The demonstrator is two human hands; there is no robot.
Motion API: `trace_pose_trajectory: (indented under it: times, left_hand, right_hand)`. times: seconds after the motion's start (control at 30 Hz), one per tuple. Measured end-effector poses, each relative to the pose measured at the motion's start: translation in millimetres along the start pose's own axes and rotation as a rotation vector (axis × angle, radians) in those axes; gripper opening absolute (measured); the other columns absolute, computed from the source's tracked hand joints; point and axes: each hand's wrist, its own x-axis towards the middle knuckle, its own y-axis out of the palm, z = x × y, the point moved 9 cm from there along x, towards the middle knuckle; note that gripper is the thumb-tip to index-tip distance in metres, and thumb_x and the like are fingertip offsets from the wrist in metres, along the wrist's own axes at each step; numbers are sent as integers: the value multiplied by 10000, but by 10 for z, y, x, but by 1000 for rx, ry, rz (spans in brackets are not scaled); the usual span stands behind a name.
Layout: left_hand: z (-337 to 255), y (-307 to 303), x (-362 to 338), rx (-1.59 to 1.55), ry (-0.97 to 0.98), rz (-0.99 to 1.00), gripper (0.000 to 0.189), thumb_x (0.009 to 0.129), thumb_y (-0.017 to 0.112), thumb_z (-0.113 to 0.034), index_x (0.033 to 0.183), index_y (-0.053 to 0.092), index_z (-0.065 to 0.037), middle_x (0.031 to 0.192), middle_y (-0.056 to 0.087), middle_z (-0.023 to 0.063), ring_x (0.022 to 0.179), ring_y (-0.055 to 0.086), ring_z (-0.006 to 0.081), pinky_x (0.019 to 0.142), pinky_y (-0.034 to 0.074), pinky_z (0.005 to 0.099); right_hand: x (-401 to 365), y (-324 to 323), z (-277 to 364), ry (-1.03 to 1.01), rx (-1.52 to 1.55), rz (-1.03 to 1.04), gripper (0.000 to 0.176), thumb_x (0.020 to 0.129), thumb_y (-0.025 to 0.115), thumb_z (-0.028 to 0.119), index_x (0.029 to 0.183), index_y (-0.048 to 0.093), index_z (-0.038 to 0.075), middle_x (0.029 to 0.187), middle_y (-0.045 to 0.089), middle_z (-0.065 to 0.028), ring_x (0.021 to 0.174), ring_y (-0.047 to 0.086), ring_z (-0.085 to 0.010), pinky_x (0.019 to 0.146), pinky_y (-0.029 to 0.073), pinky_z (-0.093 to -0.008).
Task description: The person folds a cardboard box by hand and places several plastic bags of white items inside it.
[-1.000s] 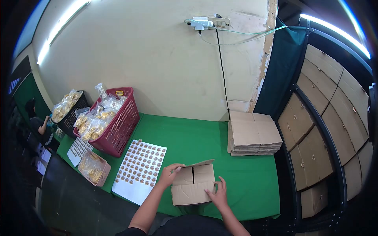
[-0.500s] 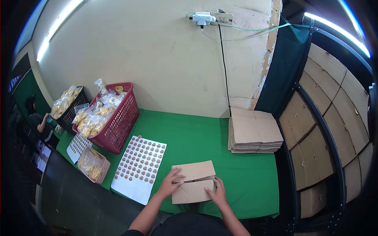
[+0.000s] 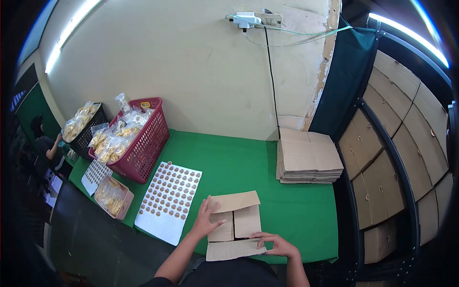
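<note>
Location: the cardboard box (image 3: 246, 222) stands at the lower centre of the frame, on the green tabletop (image 3: 229, 158), close to the person's body. Its two inner flaps lie folded in with a narrow dark gap between them. The far flap (image 3: 236, 201) and near flap (image 3: 232, 250) stand folded back from the opening.

Grip state: the left grip (image 3: 206, 223) has thumb and fingers spread apart, at the box's left side beside the far flap. The right grip (image 3: 279, 246) rests on the right end of the near flap; whether it pinches the board cannot be told.

Handling: the board appears thin and corrugated. Expect low weight, although the contents, if any, are hidden. Panels should be stiff in plane but pliant along the creases, so the flaps will tend to spring back. The matt surface should offer adequate friction. Corners and flap edges are likely to crush under hard pressure.

Recommended hold: steady the box by opposite side walls, near the upper corners. Work each flap at mid-edge with flat fingers; avoid pressing the unsupported inner flaps at the gap.
</note>
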Motion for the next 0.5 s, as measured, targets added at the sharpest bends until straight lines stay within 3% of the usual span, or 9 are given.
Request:
trace_pose_trajectory:
  times: [0.03, 0.2, 0.3, 0.37, 0.4, 0.43, 0.5]
  left_hand:
    - [-41, 70, -1, 125, 50, 62, 647, 725, 737, -356, 1301, 487, -197, 1468, 236, 148, 1357, 209, 362, 1078, 260, 481]
    - [-70, 89, -12, 165, 126, 70, 550, 693, 763, -322, 1198, 585, -193, 1449, 283, 152, 1362, 204, 359, 1089, 250, 451]
    - [-105, 60, 5, 166, 129, 32, 502, 704, 755, -309, 1168, 609, -180, 1408, 348, 157, 1339, 253, 362, 1076, 275, 452]
    - [-71, 63, 53, 140, 107, 2, 476, 714, 748, -297, 1156, 618, -174, 1383, 383, 156, 1322, 289, 364, 1068, 289, 450]
    - [-15, 70, 71, 132, 100, -26, 443, 735, 728, -286, 1150, 620, -173, 1348, 428, 151, 1290, 334, 363, 1047, 315, 444]
    - [21, 65, 79, 124, 92, -53, 410, 757, 709, -275, 1144, 622, -172, 1312, 473, 145, 1257, 379, 362, 1026, 340, 439]
    - [24, 15, 143, 51, 49, -100, 371, 767, 698, -257, 1120, 635, -160, 1255, 522, 132, 1223, 423, 339, 1013, 357, 421]
  right_hand:
    - [-3, -37, -3, 22, 48, -37, 179, 687, 726, 124, 802, 614, 47, 1223, 569, -116, 1238, 450, -283, 1054, 319, -439]
    - [13, -110, 64, 9, 21, -88, 176, 761, 699, 188, 811, 630, 34, 1212, 572, -132, 1216, 470, -279, 1038, 333, -429]
    - [71, -101, -204, 16, 272, -12, 125, 771, 672, 119, 833, 621, 23, 1181, 589, -110, 1180, 493, -256, 994, 388, -380]
    - [93, -96, -492, 357, 446, -63, 270, 766, 711, 269, 825, 639, 16, 1074, 619, -143, 1053, 561, -248, 959, 394, -392]
    - [136, -100, -494, 366, 145, -22, 368, 729, 734, 349, 896, 649, 32, 1088, 606, -124, 1060, 543, -244, 945, 398, -391]
    - [211, -93, -483, 365, 145, -22, 368, 729, 734, 349, 896, 649, 32, 1088, 606, -124, 1060, 543, -244, 945, 398, -391]
    - [468, -52, -81, 81, -410, 26, 455, 691, 748, 385, 996, 632, 68, 1280, 486, -135, 1218, 422, -303, 992, 361, -454]
